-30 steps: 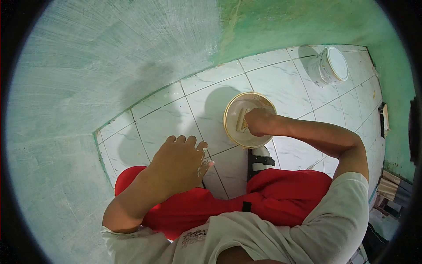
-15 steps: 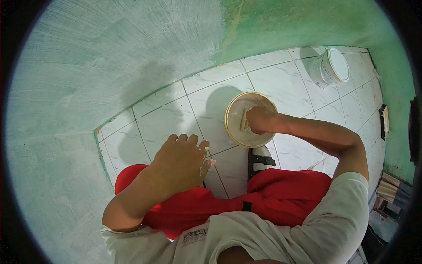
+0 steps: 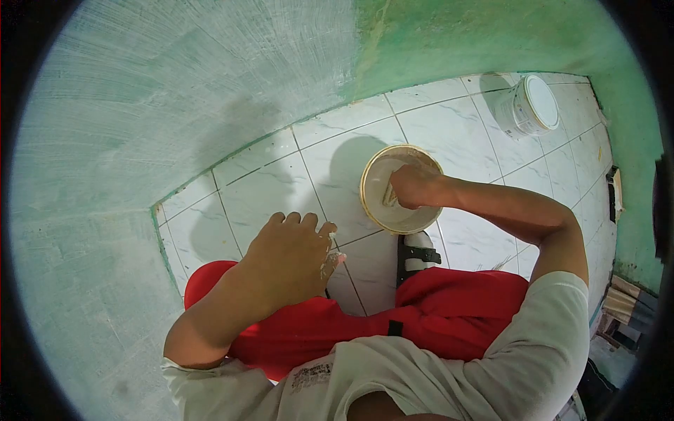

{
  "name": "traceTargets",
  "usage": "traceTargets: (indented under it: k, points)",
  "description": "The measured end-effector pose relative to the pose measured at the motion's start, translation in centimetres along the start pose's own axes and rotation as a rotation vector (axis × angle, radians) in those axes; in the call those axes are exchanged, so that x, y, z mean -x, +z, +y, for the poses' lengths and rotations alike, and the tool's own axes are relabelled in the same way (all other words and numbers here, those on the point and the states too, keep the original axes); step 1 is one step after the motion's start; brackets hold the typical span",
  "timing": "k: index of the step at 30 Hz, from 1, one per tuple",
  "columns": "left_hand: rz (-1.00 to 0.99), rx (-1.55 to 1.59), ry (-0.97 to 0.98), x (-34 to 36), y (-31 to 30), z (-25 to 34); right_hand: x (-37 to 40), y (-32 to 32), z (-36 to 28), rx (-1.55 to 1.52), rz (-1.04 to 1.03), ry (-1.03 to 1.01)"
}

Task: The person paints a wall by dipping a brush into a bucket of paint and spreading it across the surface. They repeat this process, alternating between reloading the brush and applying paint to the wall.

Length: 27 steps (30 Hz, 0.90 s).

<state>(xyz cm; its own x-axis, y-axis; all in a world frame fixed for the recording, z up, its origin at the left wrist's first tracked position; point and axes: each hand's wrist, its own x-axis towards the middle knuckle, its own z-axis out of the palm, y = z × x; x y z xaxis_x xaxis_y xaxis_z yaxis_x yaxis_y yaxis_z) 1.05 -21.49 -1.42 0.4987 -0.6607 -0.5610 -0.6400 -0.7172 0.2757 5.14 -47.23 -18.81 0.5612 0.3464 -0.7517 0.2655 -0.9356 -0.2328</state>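
"White smears the left hand [image 3: 291,256]; how is it?"
"Loosely open, near the red trousers [image 3: 456,302]; the right hand [image 3: 413,187] grips a pale tool [image 3: 389,196] inside the bucket [image 3: 382,166], on the tiled floor [image 3: 449,137]."

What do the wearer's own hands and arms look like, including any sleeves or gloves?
Both the left hand and the right hand are ungloved, and the forearms are bare. White smears mark the left hand around the thumb and index finger. The off-white short sleeves end above the elbows. No watch or bracelet shows.
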Motion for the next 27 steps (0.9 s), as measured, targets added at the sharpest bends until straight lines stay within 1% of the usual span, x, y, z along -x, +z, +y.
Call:
traceTargets:
  k: [3, 7, 9, 12, 18, 25, 27]
  points:
    - [0.025, -0.004, 0.024, 0.09, 0.26, -0.19, 0.60, -0.74, -0.67, 0.048, 0.001, 0.001]
    - [0.004, 0.010, 0.005, 0.11, 0.14, -0.17, 0.52, -0.53, -0.49, 0.017, 0.028, 0.014]
    - [0.046, -0.005, 0.032, 0.19, 0.43, -0.33, 0.06, -0.35, -0.31, 0.030, 0.003, 0.006]
    - [0.057, -0.001, 0.033, 0.23, 0.51, -0.36, 0.14, -0.26, -0.31, 0.029, 0.019, 0.011]
    - [-0.005, 0.003, 0.007, 0.06, -0.10, -0.17, 0.58, -0.92, -0.42, 0.011, 0.006, -0.023]
    - [0.009, 0.000, 0.019, 0.01, 0.16, -0.35, 0.07, -0.56, -0.26, -0.008, -0.023, 0.009]
    - [0.029, 0.008, 0.022, 0.03, 0.27, -0.41, 0.42, -0.64, -0.30, -0.010, 0.015, 0.002]
